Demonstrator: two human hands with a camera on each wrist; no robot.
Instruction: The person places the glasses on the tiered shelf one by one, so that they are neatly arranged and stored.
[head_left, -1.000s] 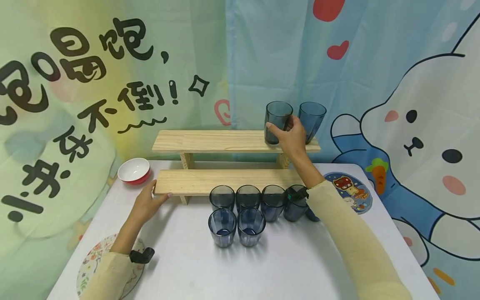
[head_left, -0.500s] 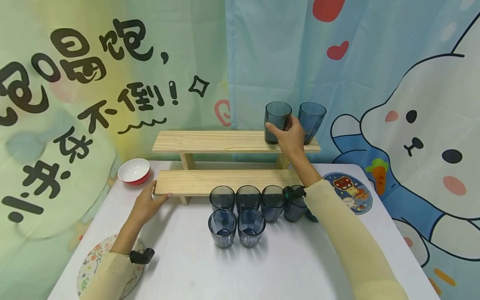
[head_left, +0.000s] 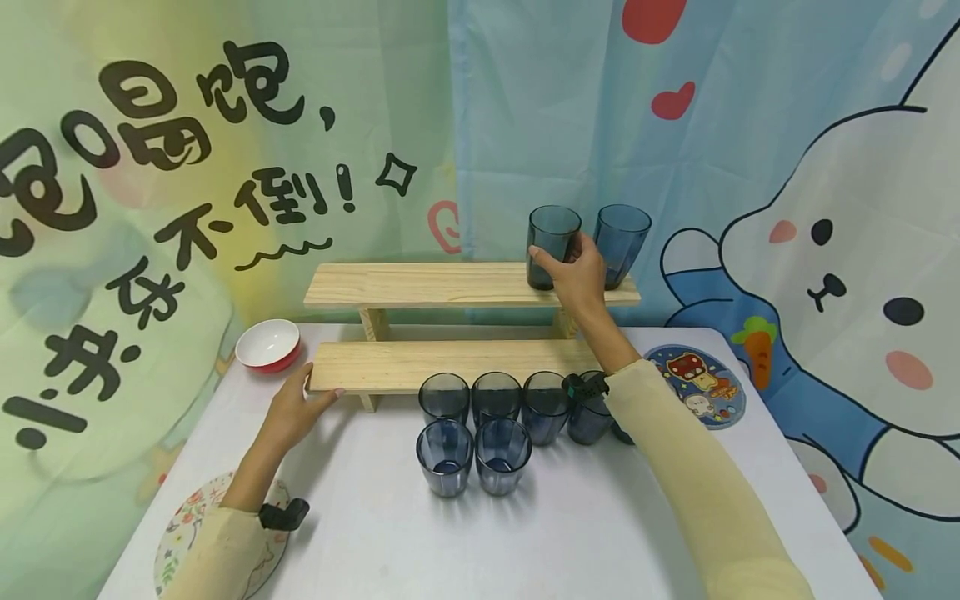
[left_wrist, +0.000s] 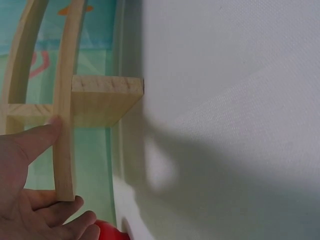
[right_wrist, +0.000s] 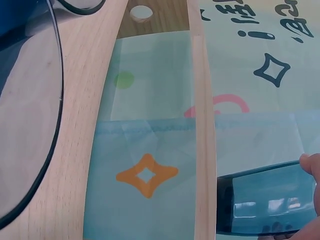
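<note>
On the right part of the upper shelf board [head_left: 420,283], my right hand [head_left: 581,271] grips a blue tinted glass [head_left: 546,271], thumb on its near side. The glass stands upright at the board's surface; the right wrist view shows the same glass [right_wrist: 270,202] lying sideways in that picture. Right beside it is a second blue glass [head_left: 624,237] on the same board. My left hand [head_left: 294,410] holds the left end of the lower shelf board [head_left: 375,367]. In the left wrist view its thumb presses the board's front edge [left_wrist: 64,160], with the other fingers around the end.
Several dark blue glasses [head_left: 446,458] stand in two rows before the lower board, some partly behind my right sleeve. A red-and-white bowl [head_left: 267,343] sits at the back left. A floral round mat [head_left: 180,521] lies front left, a blue round mat [head_left: 720,392] back right.
My right forearm has shifted slightly left, its hand still around the glass, which barely moves. My left hand stays on the lower board. The head view has tilted very slightly.
</note>
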